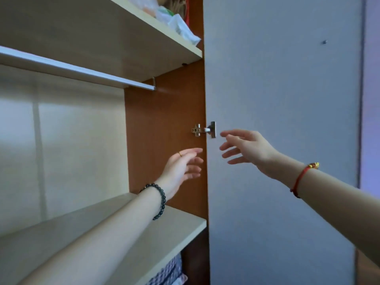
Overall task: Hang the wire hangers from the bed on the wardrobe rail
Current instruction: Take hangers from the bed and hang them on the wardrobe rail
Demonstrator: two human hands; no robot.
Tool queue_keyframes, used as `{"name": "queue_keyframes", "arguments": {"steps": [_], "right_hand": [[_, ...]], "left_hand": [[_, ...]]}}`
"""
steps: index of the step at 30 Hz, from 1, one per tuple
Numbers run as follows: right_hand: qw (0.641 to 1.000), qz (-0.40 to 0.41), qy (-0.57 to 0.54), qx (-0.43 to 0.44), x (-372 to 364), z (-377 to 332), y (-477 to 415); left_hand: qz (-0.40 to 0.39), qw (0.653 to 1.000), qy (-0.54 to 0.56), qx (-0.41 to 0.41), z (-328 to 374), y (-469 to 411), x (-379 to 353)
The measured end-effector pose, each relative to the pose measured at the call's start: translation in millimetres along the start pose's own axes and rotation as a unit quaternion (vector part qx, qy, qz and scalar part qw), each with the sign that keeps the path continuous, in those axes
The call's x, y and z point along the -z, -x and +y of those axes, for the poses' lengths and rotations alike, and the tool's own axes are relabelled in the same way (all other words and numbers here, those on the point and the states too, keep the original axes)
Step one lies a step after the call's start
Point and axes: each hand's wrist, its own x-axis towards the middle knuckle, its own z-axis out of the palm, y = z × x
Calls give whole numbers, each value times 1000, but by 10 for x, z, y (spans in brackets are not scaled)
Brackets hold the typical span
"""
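Both left hand (181, 167) and right hand (248, 149) are spread, empty, with the rail (82, 70) above-left of them; unseen wire hangers are likely light, best gripped under the hook.

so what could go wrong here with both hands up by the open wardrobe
The right hand is close to the door hinge; if the door swings, fingers could get pinched. It and the left hand are empty, so nothing can go on the rail yet.
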Motion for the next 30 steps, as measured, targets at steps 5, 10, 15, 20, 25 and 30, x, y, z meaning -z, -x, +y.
{"name": "queue_keyframes", "arguments": {"steps": [5, 10, 15, 20, 25, 30], "right_hand": [[995, 82, 25, -43, 1003, 350, 646], [981, 160, 77, -76, 1943, 622, 1439], [957, 250, 100, -105, 2761, 853, 2242], [926, 333, 121, -132, 3402, 1058, 3014], [893, 399, 128, -163, 3813, 1214, 3752], [853, 468, 117, -201, 4036, 1464, 4439]], "left_hand": [[-124, 992, 0, 21, -312, 178, -1104], [-235, 971, -21, 32, -615, 517, -2135], [-330, 943, -24, 39, -895, 927, -3069], [-408, 912, -29, 43, -1128, 1373, -3857], [-460, 885, -10, 76, -1402, 1785, -4426], [-486, 867, -6, 114, -1710, 2159, -4796]]}}
